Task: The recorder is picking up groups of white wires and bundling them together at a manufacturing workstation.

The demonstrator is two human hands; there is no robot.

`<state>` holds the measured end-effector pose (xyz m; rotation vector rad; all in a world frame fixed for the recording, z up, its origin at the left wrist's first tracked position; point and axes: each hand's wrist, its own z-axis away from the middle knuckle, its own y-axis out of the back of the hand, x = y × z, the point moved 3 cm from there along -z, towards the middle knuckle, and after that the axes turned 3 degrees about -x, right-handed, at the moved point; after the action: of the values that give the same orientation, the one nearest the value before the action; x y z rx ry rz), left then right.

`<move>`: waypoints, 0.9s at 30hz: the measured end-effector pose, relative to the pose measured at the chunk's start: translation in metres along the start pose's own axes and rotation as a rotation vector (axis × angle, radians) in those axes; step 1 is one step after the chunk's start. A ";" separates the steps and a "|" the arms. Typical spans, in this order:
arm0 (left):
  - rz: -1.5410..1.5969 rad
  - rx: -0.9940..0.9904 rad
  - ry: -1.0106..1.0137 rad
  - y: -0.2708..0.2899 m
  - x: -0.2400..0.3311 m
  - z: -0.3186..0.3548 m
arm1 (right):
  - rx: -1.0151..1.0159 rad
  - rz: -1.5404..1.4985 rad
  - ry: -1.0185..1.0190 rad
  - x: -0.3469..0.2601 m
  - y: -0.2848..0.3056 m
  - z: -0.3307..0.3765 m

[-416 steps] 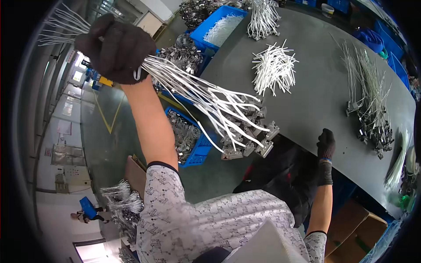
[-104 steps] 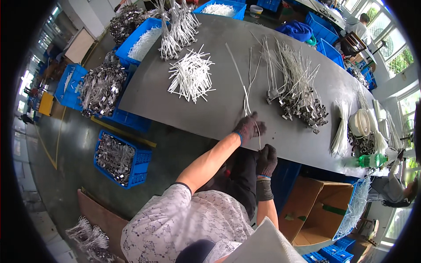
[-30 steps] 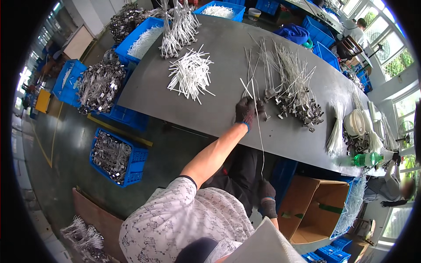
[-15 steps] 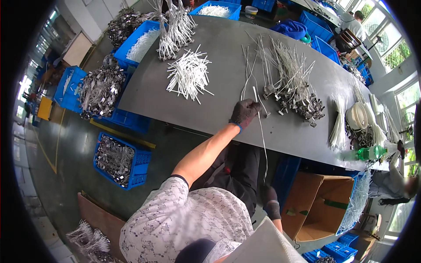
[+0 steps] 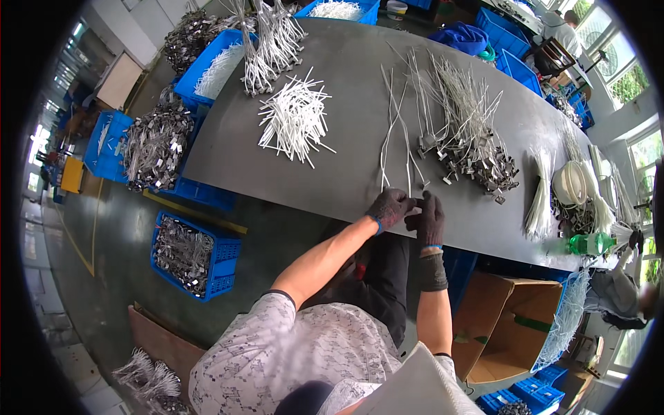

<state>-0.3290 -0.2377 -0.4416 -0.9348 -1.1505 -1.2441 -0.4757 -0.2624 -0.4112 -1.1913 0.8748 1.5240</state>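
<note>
Two dark-gloved hands meet at the near edge of the grey table (image 5: 249,162). My left hand (image 5: 389,209) is closed in a pinch at the lower ends of thin white wires (image 5: 386,149), which stretch away across the tabletop. My right hand (image 5: 429,220) is beside it, fingertips pressed together and almost touching the left; what they pinch is too small to make out. Beyond the left hand lies a loose pile of short white tubes (image 5: 296,117). To the right of the wires is a heap of wires with dark connectors (image 5: 477,155).
Bundled white wires (image 5: 266,59) stand at the far left of the table. A green bottle (image 5: 588,243) is at its right end. A cardboard box (image 5: 508,325) sits below on the right; a blue crate of connectors (image 5: 194,256) is on the floor at left. Other people are nearby.
My right hand has risen from below the table edge to meet the left. My left hand has drawn nearer to the edge. The wire that hung down between them no longer shows there.
</note>
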 end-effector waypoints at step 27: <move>-0.900 0.598 0.556 0.224 -0.059 -0.086 | 0.479 1.085 -0.094 0.040 0.083 -0.109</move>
<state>-0.0930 -0.2813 -0.5019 0.4343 -1.3918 -1.5622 -0.5282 -0.3755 -0.4802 -0.2337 1.8577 1.9705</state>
